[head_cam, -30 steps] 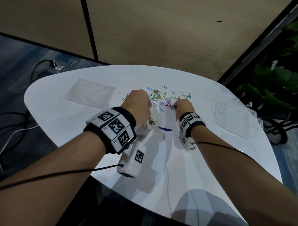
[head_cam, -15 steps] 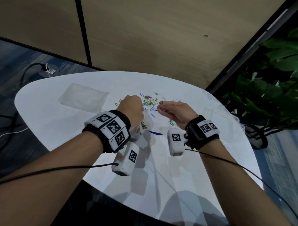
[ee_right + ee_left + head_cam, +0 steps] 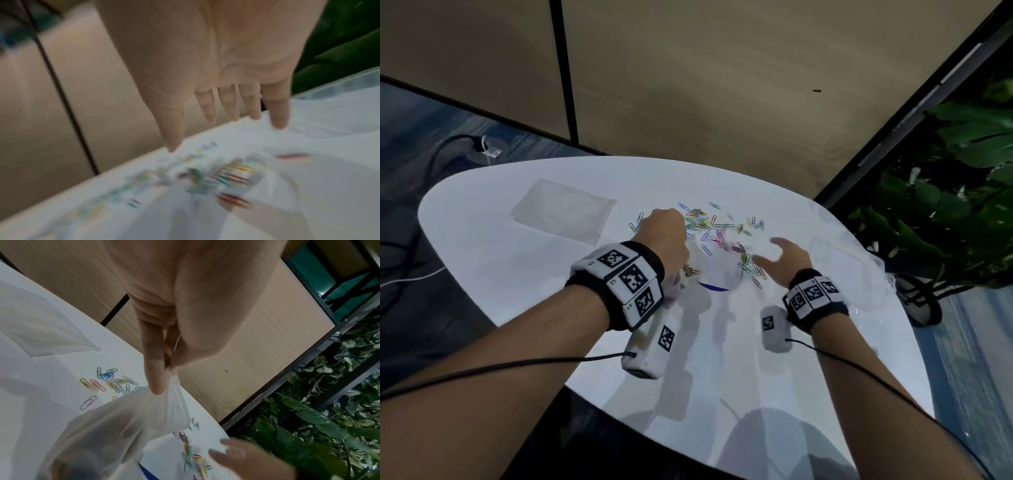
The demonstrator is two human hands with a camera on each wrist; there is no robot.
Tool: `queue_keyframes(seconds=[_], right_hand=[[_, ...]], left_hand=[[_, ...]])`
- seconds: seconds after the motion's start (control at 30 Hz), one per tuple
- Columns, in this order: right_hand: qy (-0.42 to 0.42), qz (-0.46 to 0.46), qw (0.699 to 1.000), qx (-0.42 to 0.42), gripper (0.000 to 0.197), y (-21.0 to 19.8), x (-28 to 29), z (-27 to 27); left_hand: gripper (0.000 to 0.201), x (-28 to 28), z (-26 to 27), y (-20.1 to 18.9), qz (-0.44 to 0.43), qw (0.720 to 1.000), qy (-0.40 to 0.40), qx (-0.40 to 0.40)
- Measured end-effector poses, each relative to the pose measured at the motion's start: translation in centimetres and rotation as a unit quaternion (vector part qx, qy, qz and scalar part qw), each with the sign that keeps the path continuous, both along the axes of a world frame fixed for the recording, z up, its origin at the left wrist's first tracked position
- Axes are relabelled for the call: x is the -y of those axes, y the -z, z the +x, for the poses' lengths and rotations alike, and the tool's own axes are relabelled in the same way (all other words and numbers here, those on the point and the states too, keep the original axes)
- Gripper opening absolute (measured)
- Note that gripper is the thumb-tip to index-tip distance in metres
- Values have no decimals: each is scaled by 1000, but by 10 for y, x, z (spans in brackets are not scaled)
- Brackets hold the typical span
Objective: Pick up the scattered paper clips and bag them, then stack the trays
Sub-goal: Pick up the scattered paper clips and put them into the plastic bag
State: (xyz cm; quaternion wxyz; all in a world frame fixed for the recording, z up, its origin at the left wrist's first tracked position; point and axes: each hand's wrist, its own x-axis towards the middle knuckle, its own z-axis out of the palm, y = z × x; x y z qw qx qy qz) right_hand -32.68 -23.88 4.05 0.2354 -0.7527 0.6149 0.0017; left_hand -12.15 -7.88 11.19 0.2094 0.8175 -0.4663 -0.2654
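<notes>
Coloured paper clips [image 3: 717, 228] lie scattered on the white table [image 3: 517, 260], also seen in the left wrist view [image 3: 107, 382] and blurred in the right wrist view [image 3: 226, 177]. My left hand [image 3: 666, 236] pinches the rim of a clear plastic bag [image 3: 127, 415] and holds it up just above the table; some clips show inside the bag [image 3: 690, 270]. My right hand [image 3: 782, 255] hovers to the right of the bag with its fingers [image 3: 275, 112] spread straight and nothing in it. A clear tray [image 3: 563, 210] lies at the far left, another clear tray [image 3: 839, 260] at the right.
A leafy plant [image 3: 945, 192] stands beyond the table's right edge. Wood wall panels [image 3: 722, 85] rise behind the table. Cables [image 3: 431, 171] lie on the floor at the left. The near half of the table holds only the shadows of my arms.
My right hand has drawn back to the right from the bag's mouth and spread its fingers; it held clips pinched before. The left hand keeps holding the bag.
</notes>
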Motion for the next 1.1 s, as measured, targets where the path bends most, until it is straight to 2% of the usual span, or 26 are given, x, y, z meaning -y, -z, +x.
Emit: queue_keyframes(seconds=[0.03, 0.1, 0.2, 0.3, 0.43, 0.5, 0.6, 0.7, 0.8, 0.87, 0.9, 0.93, 1.0, 1.03, 1.1], right_hand=[[12, 29, 998, -62, 81, 16, 7, -13], [42, 75, 992, -95, 93, 44, 8, -22], [41, 73, 994, -75, 82, 69, 0, 1], [7, 56, 996, -76, 73, 70, -1, 39], [-94, 38, 978, -184, 89, 74, 6, 68], [-134, 8, 968, -214, 75, 73, 3, 74], [-197, -79, 946, -245, 36, 67, -6, 71], [-214, -115, 937, -250, 26, 61, -9, 62], [-130, -88, 976, -151, 24, 56, 1, 48], [-31, -50, 997, -40, 15, 52, 12, 34], [33, -21, 999, 28, 10, 50, 17, 27], [102, 27, 988, 114, 6, 47, 20, 21], [211, 124, 922, 300, 8, 33, 17, 15], [230, 156, 882, 382, 7, 24, 11, 17], [206, 215, 811, 503, 19, 0, -7, 26]], left_hand=[[27, -1, 0, 1, -1, 1000, 5, 1], [19, -3, 1, 2, -5, 1000, 16, 9], [18, -7, 6, 3, -4, 1000, 15, 8], [23, -9, 9, 3, -8, 1000, 12, 3], [25, -10, 12, 4, -7, 1000, 17, 7], [24, -10, 12, 4, -4, 1000, 20, 9], [25, -10, 11, 3, -1, 1000, 21, 9], [26, -10, 10, 3, 1, 1000, 23, 10], [25, -11, 9, 3, 2, 1000, 27, 11], [25, -12, 11, 3, 4, 1000, 22, 7], [25, -11, 11, 3, 5, 1000, 21, 4], [25, -11, 11, 3, 7, 1000, 22, -2], [24, -10, 11, 2, 5, 1000, 23, -13], [25, -9, 10, 2, 4, 1000, 23, -15], [24, -7, 8, 2, 8, 1000, 26, -13]])
